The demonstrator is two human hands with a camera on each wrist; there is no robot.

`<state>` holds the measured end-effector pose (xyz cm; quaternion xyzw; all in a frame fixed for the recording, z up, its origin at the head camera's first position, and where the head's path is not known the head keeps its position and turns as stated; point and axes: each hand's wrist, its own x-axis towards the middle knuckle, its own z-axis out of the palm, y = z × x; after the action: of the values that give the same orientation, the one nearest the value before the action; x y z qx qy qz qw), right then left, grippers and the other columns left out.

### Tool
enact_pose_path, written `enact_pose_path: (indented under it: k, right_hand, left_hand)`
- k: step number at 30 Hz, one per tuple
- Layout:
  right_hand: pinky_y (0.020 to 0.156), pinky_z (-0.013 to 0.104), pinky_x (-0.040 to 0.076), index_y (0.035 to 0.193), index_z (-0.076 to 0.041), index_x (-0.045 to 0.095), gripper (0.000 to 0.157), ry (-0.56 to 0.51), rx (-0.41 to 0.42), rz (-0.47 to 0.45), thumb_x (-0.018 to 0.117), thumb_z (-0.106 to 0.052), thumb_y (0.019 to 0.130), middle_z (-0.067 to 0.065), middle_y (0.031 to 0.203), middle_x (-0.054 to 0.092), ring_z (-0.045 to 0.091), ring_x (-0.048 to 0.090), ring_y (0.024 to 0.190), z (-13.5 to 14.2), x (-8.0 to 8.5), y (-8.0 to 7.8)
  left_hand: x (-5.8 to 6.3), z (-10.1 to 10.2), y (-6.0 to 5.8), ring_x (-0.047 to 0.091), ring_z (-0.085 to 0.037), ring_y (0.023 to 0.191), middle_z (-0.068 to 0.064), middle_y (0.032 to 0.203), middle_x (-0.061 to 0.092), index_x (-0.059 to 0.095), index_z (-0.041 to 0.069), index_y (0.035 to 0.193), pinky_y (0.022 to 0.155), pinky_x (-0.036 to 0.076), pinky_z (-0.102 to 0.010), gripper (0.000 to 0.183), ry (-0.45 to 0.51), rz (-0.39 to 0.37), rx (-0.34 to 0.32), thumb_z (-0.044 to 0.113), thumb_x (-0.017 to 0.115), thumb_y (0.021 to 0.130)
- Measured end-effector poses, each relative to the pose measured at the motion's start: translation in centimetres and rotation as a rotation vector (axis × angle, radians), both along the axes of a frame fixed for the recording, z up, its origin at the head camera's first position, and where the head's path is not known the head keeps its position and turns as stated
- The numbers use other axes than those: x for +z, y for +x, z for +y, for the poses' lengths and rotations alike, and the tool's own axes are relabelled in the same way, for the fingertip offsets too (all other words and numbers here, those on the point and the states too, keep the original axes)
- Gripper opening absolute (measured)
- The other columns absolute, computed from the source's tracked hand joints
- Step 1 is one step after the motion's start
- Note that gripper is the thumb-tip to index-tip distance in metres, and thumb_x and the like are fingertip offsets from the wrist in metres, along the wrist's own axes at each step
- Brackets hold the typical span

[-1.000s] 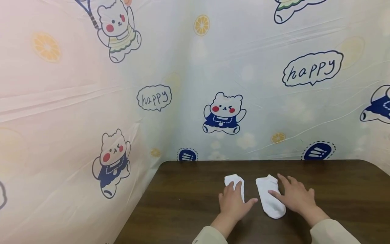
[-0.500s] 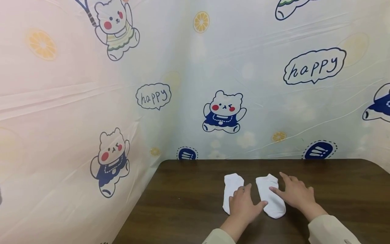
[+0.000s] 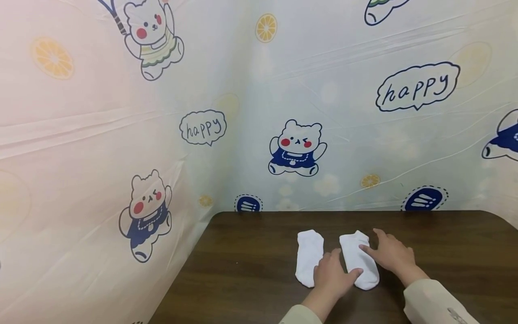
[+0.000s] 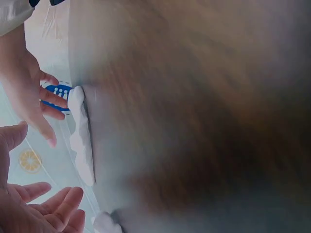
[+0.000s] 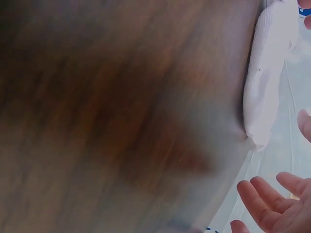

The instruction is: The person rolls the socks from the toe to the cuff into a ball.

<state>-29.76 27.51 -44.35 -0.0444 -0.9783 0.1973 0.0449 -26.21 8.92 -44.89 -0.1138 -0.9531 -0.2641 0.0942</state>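
head | left sock beside spread left fingers | right sock under flat right fingers

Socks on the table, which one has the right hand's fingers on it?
The right sock, nearer the right hand, whose fingertips rest on its far end. The left sock lies apart beside the left hand.

- Table: dark brown wood grain, rounded far corners, pushed against the cartoon-print sheet.
- 2 white socks lie flat on it, side by side, apart, toes toward the sheet.
- Left sock: fully on the tabletop.
- Right sock: angled slightly, heel end nearest the person.
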Motion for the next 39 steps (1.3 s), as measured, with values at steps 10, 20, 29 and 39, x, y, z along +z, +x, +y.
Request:
enact_pose_path:
  k: [10,20,29,39]
  right_hand:
    - [0.081,0.071,0.034,0.131,0.012,0.040,0.088,-0.032,-0.017,-0.041,0.063,-0.058,0.082,0.040,0.121,0.047,0.055,0.047,0.109,-0.3,-0.5,-0.9]
    - [0.082,0.070,0.036,0.128,0.014,0.042,0.081,-0.025,-0.033,-0.066,0.064,-0.051,0.084,0.039,0.119,0.049,0.055,0.048,0.108,-0.4,-0.9,-1.4]
    - [0.081,0.069,0.037,0.122,0.012,0.050,0.071,-0.026,-0.032,-0.064,0.064,-0.047,0.085,0.038,0.116,0.051,0.054,0.049,0.105,-0.3,-1.1,-1.6]
    - [0.078,0.067,0.039,0.119,0.010,0.054,0.057,-0.002,-0.035,-0.068,0.067,-0.035,0.086,0.035,0.109,0.052,0.052,0.051,0.098,-0.6,-1.4,-1.7]
  left_hand:
    - [-0.2,0.8,0.1,0.061,-0.020,0.095,-0.005,0.100,0.064,0.062,0.011,0.117,0.074,0.045,-0.040,0.063,0.005,-0.046,0.002,0.054,0.074,0.073]
    - [-0.4,1.4,-0.1,0.061,-0.021,0.093,-0.006,0.099,0.064,0.063,0.012,0.115,0.074,0.045,-0.041,0.062,-0.051,-0.082,0.029,0.055,0.074,0.072]
    - [-0.4,1.5,-0.2,0.061,-0.020,0.086,-0.006,0.090,0.062,0.064,0.010,0.106,0.069,0.045,-0.040,0.058,-0.110,-0.092,0.057,0.054,0.075,0.071]
    - [-0.9,1.8,-0.6,0.059,-0.023,0.083,-0.008,0.085,0.056,0.066,0.007,0.098,0.070,0.045,-0.040,0.056,-0.171,-0.106,0.086,0.052,0.078,0.067]
